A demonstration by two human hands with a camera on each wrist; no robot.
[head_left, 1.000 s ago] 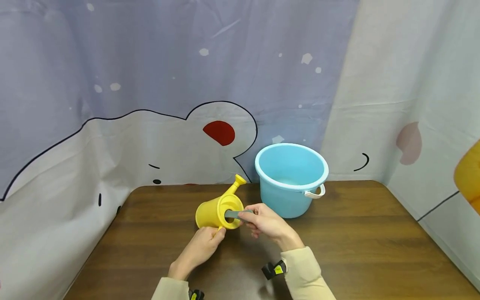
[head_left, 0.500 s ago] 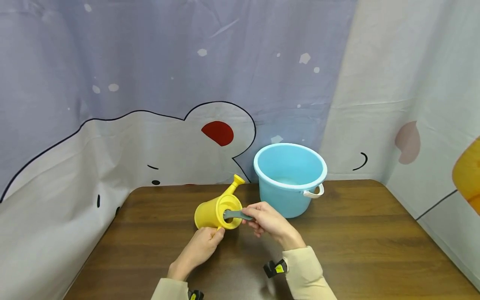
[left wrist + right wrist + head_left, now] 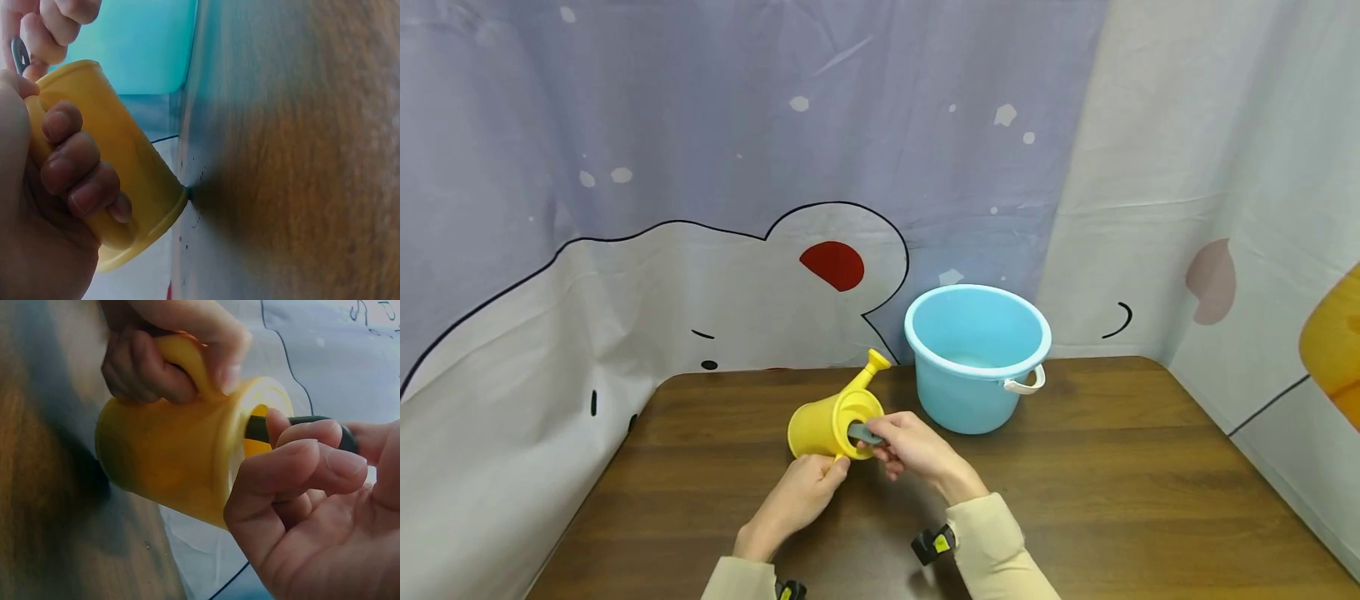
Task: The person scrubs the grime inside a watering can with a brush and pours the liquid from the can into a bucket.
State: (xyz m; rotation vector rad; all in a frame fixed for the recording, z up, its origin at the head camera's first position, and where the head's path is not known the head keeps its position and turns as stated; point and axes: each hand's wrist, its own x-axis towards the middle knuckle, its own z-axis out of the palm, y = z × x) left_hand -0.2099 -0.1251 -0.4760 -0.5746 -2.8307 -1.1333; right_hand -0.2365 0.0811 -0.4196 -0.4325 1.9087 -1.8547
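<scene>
A yellow watering can is tipped on its side over the table, its mouth facing right and its spout up in the head view. My left hand grips the can's handle, fingers wrapped round it in the left wrist view. Between thumb and fingers, my right hand holds a grey brush by its handle. The brush reaches through the opening, its head hidden inside the can. From the right wrist camera, the dark handle enters the yellow rim. The can's lower edge sits right at the tabletop in the left wrist view.
A light blue bucket with a white handle stands at the back of the wooden table, right of the can. A printed curtain hangs behind the table and along its sides.
The right hand drew the brush partly out to the right, then pushed it back left, deeper into the can. The left hand and the can have stayed in place.
</scene>
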